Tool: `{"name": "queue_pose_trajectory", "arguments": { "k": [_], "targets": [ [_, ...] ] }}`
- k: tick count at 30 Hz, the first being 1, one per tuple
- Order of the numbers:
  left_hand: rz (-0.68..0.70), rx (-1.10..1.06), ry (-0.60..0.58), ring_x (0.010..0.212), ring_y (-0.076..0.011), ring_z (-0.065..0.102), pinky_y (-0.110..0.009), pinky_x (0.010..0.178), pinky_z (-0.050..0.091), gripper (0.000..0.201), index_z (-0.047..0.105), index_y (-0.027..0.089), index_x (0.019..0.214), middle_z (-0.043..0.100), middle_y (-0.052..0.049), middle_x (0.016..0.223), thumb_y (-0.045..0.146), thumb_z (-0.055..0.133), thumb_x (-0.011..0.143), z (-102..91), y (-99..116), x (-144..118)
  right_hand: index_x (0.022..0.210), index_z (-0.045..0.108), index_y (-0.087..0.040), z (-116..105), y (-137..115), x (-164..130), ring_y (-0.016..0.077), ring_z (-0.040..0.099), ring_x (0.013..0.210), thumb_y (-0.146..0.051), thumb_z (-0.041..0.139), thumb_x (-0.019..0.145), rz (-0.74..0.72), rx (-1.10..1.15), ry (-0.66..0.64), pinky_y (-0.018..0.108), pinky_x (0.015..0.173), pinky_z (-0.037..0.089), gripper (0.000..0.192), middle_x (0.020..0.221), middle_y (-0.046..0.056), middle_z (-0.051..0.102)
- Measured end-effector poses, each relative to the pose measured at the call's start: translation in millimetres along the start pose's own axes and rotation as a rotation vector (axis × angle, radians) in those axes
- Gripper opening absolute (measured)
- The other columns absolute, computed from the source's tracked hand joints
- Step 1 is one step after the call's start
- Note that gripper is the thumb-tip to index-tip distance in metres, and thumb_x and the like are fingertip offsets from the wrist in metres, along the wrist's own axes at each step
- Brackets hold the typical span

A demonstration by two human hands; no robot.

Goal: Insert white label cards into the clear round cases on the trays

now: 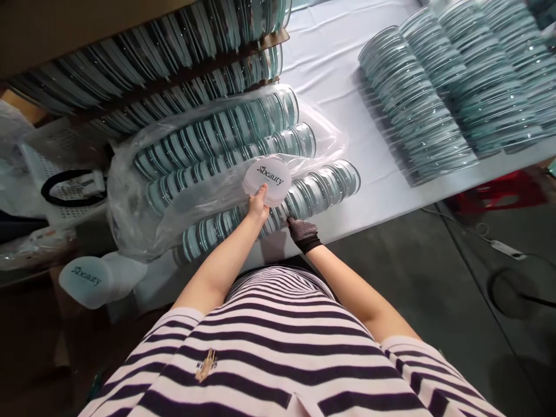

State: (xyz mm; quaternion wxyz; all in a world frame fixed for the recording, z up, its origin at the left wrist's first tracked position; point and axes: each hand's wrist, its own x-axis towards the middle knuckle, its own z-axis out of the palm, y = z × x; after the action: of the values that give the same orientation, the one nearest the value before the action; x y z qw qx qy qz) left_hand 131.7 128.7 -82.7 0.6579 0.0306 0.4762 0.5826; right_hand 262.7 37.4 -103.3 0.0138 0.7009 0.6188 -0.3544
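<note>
My left hand (259, 204) is closed around a stack of white round discs (268, 180), the top one printed "Sbeauty", with the thumb pressing on its face. Below and beside it lies a long row of clear round plastic containers (324, 188), on its side along the table's near edge. My right hand (304, 233), in a dark mesh glove, has its fingers curled at the near side of this row, pinching at a container; its fingertips are partly hidden. Just behind the row, a clear plastic bag (125, 197) holds two more rows of such containers (217, 136).
An open cardboard box (87, 29) packed with container rows stands at the back left. More rows (417, 110) lie on the white-covered table (321, 40) at right. Another stack of printed white discs (93, 282) is at lower left, near a white basket (65, 191). A red crate (499, 194) is under the table.
</note>
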Motion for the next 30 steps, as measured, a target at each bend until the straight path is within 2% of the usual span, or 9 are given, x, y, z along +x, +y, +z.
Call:
{"name": "queue_pose_trajectory", "arguments": {
  "k": [3,5,6,9,12,17,22,25,30],
  "targets": [
    [0.035,-0.014,0.012,0.123,-0.0221,0.063,-0.040,0.109,0.048,0.042,0.063,0.017,0.128,0.071,-0.009,0.126,0.008,0.067,0.087,1.1,-3.2,1.6,0.125,0.062,-0.020,-18.2,-7.5,-3.2,0.0216,0.068,0.082,-0.031,0.041,0.098,0.018,0.297,-0.176,0.034,0.073,0.054,0.036,0.088,0.009,0.073],
    [0.048,-0.023,0.005,0.123,-0.0220,0.063,-0.040,0.110,0.047,0.047,0.062,0.018,0.129,0.070,-0.009,0.127,0.010,0.072,0.084,2.8,-6.4,2.3,0.121,0.064,-0.018,-36.9,-12.2,-2.4,0.0198,0.067,0.073,-0.039,0.039,0.099,0.028,0.339,-0.293,0.032,0.068,0.054,0.039,0.082,0.008,0.073],
    [0.051,-0.027,0.001,0.123,-0.0221,0.064,-0.040,0.110,0.047,0.048,0.062,0.018,0.129,0.070,-0.009,0.127,0.010,0.074,0.083,3.9,-8.2,2.2,0.115,0.067,-0.017,-47.5,-14.1,-0.8,0.0205,0.067,0.073,-0.042,0.042,0.098,0.044,0.293,-0.276,0.032,0.069,0.053,0.039,0.083,0.010,0.073],
    [0.076,-0.030,-0.025,0.121,-0.0232,0.065,-0.042,0.110,0.048,0.045,0.064,0.016,0.124,0.071,-0.010,0.125,0.008,0.075,0.081,6.8,-13.6,-0.1,0.107,0.070,-0.016,-77.4,-18.9,8.6,0.0249,0.067,0.089,-0.044,0.044,0.097,0.039,0.076,0.117,0.035,0.080,0.052,0.039,0.096,0.014,0.073],
    [0.140,0.001,-0.065,0.120,-0.0225,0.065,-0.041,0.110,0.047,0.038,0.069,0.016,0.115,0.073,-0.009,0.120,0.006,0.076,0.078,4.9,-17.2,-6.1,0.133,0.058,-0.011,-91.7,-24.4,19.2,0.0263,0.061,0.115,-0.037,0.035,0.099,-0.105,0.112,0.458,0.039,0.097,0.049,0.049,0.126,0.017,0.066],
    [0.221,0.133,-0.063,0.119,-0.0202,0.066,-0.038,0.111,0.046,0.027,0.073,0.018,0.099,0.078,-0.003,0.104,0.005,0.078,0.075,-7.7,-15.0,-21.5,0.147,0.047,-0.012,-69.4,-37.6,13.7,0.0306,0.032,0.146,-0.039,0.045,0.093,-0.371,-0.065,0.543,0.049,0.117,0.032,0.060,0.156,0.018,0.039],
    [0.241,0.151,-0.101,0.119,-0.0241,0.066,-0.040,0.110,0.047,0.027,0.074,0.016,0.098,0.077,-0.006,0.103,0.009,0.081,0.073,-16.2,-9.7,-35.1,0.153,0.033,-0.007,-51.7,-39.7,1.7,0.0314,0.027,0.148,-0.044,0.042,0.094,-0.204,0.025,0.729,0.050,0.116,0.033,0.070,0.158,0.022,0.031],
    [0.212,0.124,-0.066,0.122,-0.0263,0.063,-0.041,0.110,0.047,0.030,0.073,0.015,0.103,0.076,-0.008,0.110,0.010,0.080,0.074,-20.7,-10.7,-36.2,0.147,0.044,-0.010,-54.3,-45.4,-3.4,0.0313,0.038,0.142,-0.042,0.042,0.095,-0.234,0.045,0.693,0.047,0.112,0.039,0.061,0.153,0.020,0.041],
    [0.110,0.088,-0.046,0.121,-0.0273,0.065,-0.044,0.108,0.050,0.030,0.071,0.015,0.107,0.073,-0.011,0.119,0.008,0.076,0.079,-24.4,-10.0,-28.5,0.134,0.058,-0.014,-62.7,-54.3,-13.3,0.0261,0.065,0.103,-0.035,0.036,0.098,-0.132,0.055,0.403,0.034,0.084,0.053,0.047,0.118,0.015,0.069]
  ]
}}
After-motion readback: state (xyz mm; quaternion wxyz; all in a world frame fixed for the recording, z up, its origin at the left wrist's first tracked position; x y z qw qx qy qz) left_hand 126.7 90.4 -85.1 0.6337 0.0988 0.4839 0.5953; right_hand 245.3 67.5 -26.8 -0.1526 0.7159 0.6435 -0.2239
